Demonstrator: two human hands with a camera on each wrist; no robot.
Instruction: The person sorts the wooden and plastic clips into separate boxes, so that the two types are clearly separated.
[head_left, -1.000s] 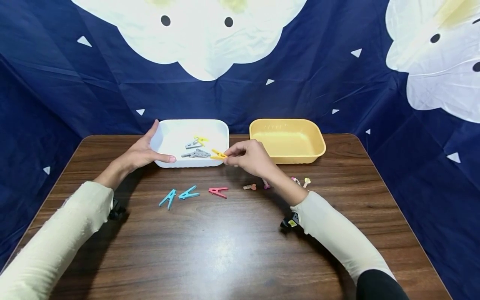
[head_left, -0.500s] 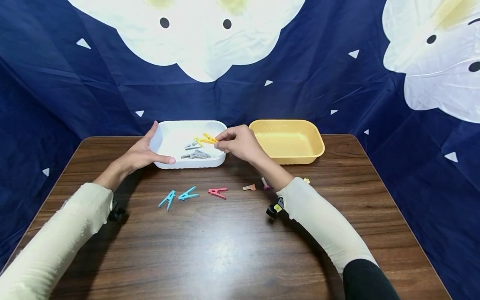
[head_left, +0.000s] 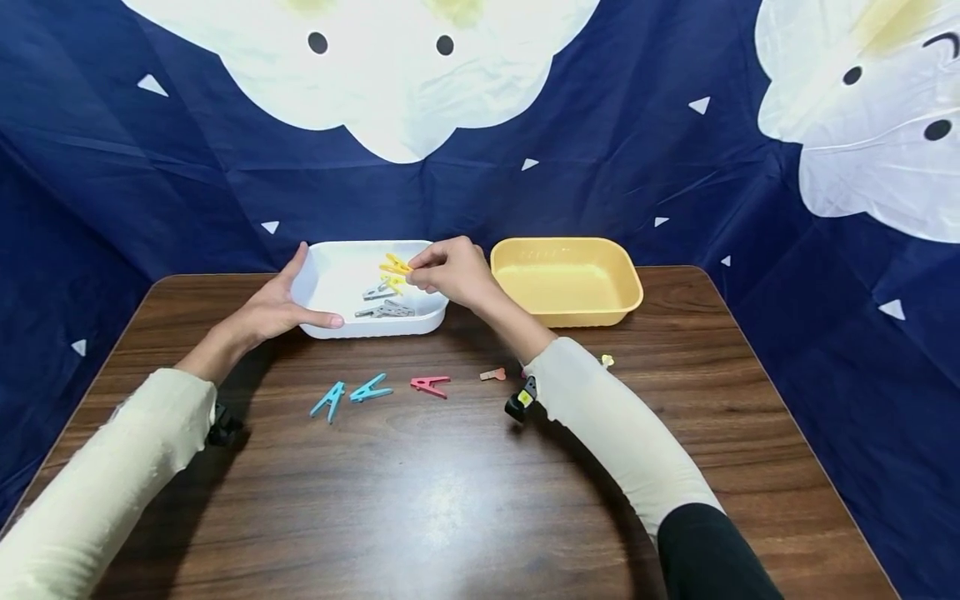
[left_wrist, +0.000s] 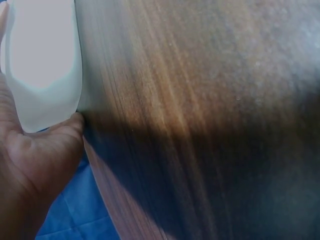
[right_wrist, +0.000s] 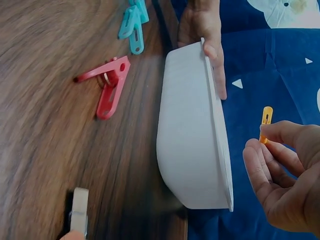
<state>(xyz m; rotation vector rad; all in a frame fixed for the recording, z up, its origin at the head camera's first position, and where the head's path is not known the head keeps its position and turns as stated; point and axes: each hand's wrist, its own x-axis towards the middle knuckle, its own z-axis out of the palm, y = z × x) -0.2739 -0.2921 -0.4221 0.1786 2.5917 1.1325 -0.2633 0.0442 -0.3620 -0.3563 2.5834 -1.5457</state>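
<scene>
In the head view my left hand (head_left: 273, 312) rests against the left end of a white plastic tray (head_left: 375, 330), its thumb lying along the front side. My right hand (head_left: 453, 273) pinches a yellow clothespin (head_left: 393, 265) between thumb and fingers above that tray. The right wrist view shows the same yellow clothespin (right_wrist: 267, 117) edge-on, past the tray rim. Inside the tray lie another yellow clothespin (head_left: 393, 285) and several grey clothespins (head_left: 386, 311). In the left wrist view the left thumb (left_wrist: 72, 125) touches the tray's corner.
A yellow tray (head_left: 566, 319) stands to the right. On the wooden table lie two blue clothespins (head_left: 371, 388), a red clothespin (head_left: 431, 385) and a small wooden clip (head_left: 492, 375). A little yellow-topped clip (head_left: 607, 361) shows beyond the right sleeve. A blue curtain (head_left: 480, 192) hangs behind.
My right hand has carried the yellow clothespin left and farther back, from the white tray's right front edge to above its back half. The left hand keeps its place on the tray.
</scene>
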